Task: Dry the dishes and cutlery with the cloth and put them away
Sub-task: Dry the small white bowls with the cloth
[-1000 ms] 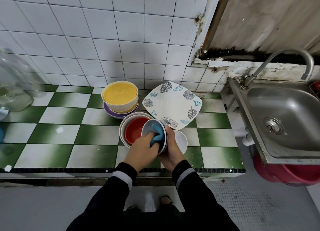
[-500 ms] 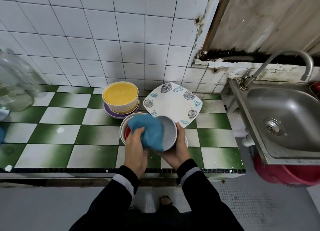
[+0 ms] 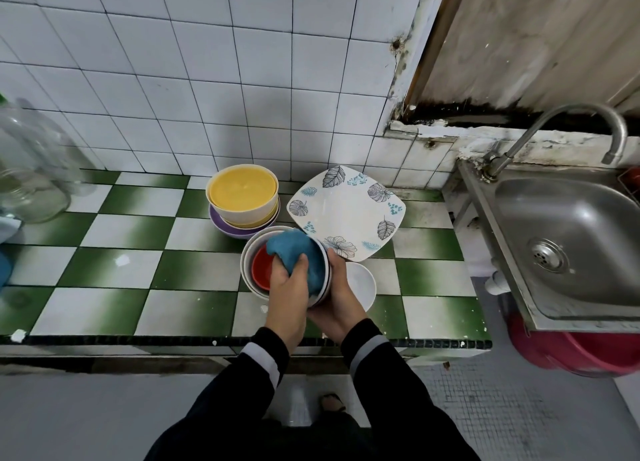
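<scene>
At frame centre, the left hand (image 3: 289,296) had its fingers clamped on a blue cloth (image 3: 294,251) inside a bowl (image 3: 327,276); the right hand (image 3: 343,304) gripped that bowl over the bench (image 3: 194,270).

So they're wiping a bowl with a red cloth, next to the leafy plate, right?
Nearly. The head view shows the cloth is blue, not red. The left hand does wipe a bowl with it, next to the leafy plate.

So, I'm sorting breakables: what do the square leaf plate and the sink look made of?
Square leaf plate: likely glazed ceramic or melamine, glossy white with printed leaves. Sink: stainless steel, brushed grey with bright reflections.
</scene>
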Action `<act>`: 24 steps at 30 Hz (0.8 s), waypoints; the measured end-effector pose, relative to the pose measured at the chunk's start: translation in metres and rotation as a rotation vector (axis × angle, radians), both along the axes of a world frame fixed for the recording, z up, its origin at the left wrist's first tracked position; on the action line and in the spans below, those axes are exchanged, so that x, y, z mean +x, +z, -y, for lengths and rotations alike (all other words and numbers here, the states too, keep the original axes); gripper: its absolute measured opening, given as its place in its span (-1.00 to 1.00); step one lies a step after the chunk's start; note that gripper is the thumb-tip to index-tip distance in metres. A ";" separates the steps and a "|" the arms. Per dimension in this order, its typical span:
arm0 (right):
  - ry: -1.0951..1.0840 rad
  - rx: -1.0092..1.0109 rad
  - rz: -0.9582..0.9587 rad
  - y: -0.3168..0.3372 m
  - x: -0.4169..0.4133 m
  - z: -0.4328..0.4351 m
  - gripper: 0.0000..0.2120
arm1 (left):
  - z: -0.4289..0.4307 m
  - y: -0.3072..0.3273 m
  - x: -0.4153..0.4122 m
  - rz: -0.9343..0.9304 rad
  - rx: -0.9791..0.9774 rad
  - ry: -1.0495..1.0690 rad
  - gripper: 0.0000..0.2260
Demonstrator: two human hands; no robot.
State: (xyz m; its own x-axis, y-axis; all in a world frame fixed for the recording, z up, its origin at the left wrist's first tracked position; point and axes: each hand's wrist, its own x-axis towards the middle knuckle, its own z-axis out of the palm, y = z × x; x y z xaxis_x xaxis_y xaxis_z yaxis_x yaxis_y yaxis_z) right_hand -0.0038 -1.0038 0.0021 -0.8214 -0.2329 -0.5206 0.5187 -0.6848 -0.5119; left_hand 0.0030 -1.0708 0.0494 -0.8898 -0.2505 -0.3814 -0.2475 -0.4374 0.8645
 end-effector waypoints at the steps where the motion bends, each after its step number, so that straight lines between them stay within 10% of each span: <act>1: 0.001 0.012 0.007 0.004 -0.001 -0.003 -0.31 | 0.002 0.001 0.000 -0.029 0.070 -0.052 -0.79; 11: -0.016 -0.006 0.022 0.019 -0.017 -0.028 -0.35 | 0.033 0.005 -0.013 -0.155 -0.251 -0.679 -0.72; 21: 0.078 -0.011 0.046 0.022 -0.026 -0.030 -0.28 | 0.039 -0.006 -0.023 -0.405 -1.537 -0.914 -0.62; 24: 0.068 0.004 0.028 0.023 -0.024 -0.026 -0.32 | 0.040 -0.010 -0.028 -0.432 -1.648 -0.810 -0.63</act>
State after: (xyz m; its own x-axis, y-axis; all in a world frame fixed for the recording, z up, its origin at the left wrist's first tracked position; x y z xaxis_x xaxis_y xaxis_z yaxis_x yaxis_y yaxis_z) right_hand -0.0274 -0.9777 0.0247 -0.7889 -0.2860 -0.5439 0.5782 -0.6454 -0.4992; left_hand -0.0251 -1.1112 0.0392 -0.9210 0.3889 0.0229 0.3781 0.8782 0.2929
